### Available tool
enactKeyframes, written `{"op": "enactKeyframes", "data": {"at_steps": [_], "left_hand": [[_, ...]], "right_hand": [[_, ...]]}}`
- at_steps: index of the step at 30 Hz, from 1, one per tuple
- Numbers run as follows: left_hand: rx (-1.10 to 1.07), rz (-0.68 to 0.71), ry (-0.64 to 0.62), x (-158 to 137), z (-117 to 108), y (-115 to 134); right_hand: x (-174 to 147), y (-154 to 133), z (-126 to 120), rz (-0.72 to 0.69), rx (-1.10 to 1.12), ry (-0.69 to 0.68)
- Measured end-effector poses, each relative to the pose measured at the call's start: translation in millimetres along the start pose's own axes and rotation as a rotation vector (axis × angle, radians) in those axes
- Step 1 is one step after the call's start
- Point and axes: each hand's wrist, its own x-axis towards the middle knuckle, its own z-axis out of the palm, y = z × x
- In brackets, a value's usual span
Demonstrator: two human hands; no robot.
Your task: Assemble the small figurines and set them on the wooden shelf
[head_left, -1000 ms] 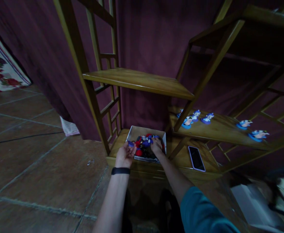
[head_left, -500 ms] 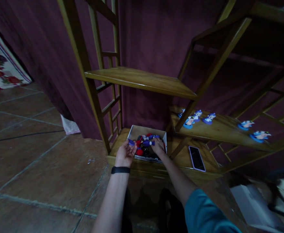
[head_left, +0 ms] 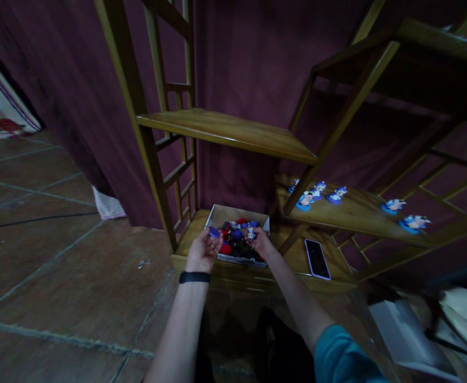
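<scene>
One figurine (head_left: 251,233), pinched in right hand (head_left: 262,243)

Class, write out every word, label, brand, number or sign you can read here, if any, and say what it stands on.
None can be read in this view.
Phone: screen dark, no readable characters.
Black wristband: no readable mark.
Open box: no legible lettering.
Figurine in the right hand and purple piece in the left hand: too small to tell whether either bears any marking.

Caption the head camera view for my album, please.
Left grip on a purple disc, right grip on a small figurine, at an open box of jumbled pieces.
</scene>
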Motion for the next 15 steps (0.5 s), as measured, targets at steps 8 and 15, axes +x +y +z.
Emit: {"op": "enactKeyframes", "data": {"at_steps": [8,15], "left_hand": [[0.001,-0.007,0.001,-2,3,0],[0.022,-0.021,0.0,-2,3,-3]], "right_hand": [[-8,0,2,0.088,0.064,-0.04],[-25,4,0,0.006,0.05,-0.051]]}}
